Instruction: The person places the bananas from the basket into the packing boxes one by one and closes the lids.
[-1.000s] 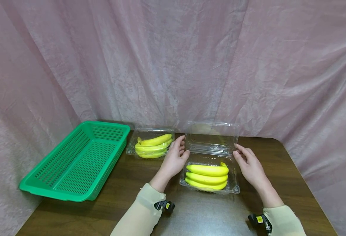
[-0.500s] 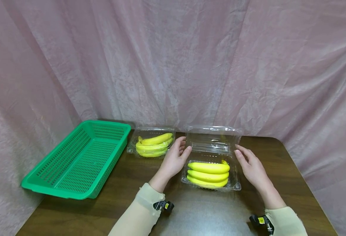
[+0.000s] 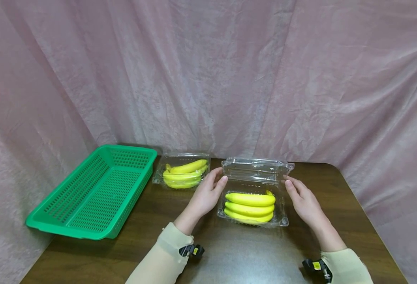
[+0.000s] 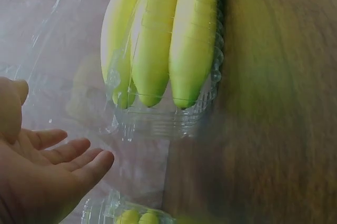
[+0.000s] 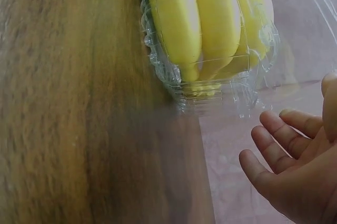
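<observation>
A clear plastic clamshell container (image 3: 282, 211) lies on the table with its hinged lid (image 3: 256, 170) raised at the back and tilting forward. Three yellow bananas (image 3: 250, 210), side by side, fill its base. My left hand (image 3: 204, 195) is at the lid's left edge, fingers relaxed and thumb apart. On the other side, my right hand (image 3: 303, 200) has its fingertips at the lid's right edge. Both wrist views show slightly bent, spread fingers beside the bananas (image 4: 152, 39), curled round nothing. Left of the left hand sits a second clear container (image 3: 157, 178), closed over more bananas (image 3: 185, 173).
A green perforated plastic basket (image 3: 77, 234) stands at the left of the brown wooden table (image 3: 245, 260). Pink curtains (image 3: 208, 79) hang behind and at both sides. The table's right edge runs past the right forearm.
The lid has swung forward from nearly upright to a lower tilt over the base. Both hands stay at its sides, the left one shifting slightly. The bananas keep their arrangement.
</observation>
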{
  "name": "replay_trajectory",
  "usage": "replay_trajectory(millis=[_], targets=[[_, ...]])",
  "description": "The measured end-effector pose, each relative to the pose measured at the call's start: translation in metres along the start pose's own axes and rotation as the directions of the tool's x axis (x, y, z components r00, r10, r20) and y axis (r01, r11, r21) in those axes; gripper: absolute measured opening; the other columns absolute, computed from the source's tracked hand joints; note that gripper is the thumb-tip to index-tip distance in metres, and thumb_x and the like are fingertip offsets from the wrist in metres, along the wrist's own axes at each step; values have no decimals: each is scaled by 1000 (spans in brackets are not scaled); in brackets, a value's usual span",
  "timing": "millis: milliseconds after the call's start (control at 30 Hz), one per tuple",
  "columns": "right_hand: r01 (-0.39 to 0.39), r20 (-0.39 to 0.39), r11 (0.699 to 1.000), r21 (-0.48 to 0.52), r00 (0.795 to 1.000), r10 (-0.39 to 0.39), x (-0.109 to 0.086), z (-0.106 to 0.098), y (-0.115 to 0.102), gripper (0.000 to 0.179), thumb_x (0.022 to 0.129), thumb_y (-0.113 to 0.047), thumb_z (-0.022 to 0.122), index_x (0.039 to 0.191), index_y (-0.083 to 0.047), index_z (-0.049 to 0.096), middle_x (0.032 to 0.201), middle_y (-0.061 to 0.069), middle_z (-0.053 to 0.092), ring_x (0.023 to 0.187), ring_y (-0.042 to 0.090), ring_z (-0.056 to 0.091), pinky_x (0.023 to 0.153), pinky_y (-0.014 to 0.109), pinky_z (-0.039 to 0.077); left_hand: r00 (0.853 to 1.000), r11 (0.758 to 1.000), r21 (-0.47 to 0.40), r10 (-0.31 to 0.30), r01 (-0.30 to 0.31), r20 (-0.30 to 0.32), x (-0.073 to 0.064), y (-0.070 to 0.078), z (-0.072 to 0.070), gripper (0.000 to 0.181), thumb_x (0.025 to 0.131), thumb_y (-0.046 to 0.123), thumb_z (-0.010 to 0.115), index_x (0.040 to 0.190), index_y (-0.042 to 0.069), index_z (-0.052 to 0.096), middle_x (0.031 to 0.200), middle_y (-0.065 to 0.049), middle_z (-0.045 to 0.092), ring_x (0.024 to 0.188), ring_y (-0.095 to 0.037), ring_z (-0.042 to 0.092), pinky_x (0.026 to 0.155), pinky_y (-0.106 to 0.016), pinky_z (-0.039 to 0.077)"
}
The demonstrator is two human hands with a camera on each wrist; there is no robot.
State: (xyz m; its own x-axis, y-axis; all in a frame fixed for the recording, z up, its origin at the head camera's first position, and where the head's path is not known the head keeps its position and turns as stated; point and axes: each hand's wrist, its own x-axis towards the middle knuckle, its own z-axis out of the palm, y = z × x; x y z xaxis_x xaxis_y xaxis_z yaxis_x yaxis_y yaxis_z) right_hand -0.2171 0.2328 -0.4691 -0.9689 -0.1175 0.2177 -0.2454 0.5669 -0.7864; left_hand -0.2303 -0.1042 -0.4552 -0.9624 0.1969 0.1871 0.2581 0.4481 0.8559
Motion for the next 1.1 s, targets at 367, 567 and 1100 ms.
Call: replay_trajectory(millis=[367,567,1100], targets=[[16,26,1000,-12,1000,-15,-4,-1,2,56,123,-34,38,157,7,52,153,31,59,144,53,52,117,71,39,999,997,-60,41,-39,33,-8,-2,-2,63,117,41,55,168,6,40,167,-22,48,152,-42,49,124,-56,40],[-2,34,1000,7,999,2,-9,-2,2,55,123,-34,39,152,8,58,151,32,59,143,52,53,118,70,38,996,999,-24,48,-46,78,-14,-2,-6,68,116,46,55,172,11,36,168,-21,47,151,-41,51,123,-54,42],[16,55,1000,-22,998,-14,-18,-7,4,57,123,-31,35,159,12,48,150,31,59,139,50,57,118,49,43,990,996,67,53,-62,128,-24,-1,-11,65,118,42,52,173,12,36,175,-12,41,159,-35,40,127,-59,34]])
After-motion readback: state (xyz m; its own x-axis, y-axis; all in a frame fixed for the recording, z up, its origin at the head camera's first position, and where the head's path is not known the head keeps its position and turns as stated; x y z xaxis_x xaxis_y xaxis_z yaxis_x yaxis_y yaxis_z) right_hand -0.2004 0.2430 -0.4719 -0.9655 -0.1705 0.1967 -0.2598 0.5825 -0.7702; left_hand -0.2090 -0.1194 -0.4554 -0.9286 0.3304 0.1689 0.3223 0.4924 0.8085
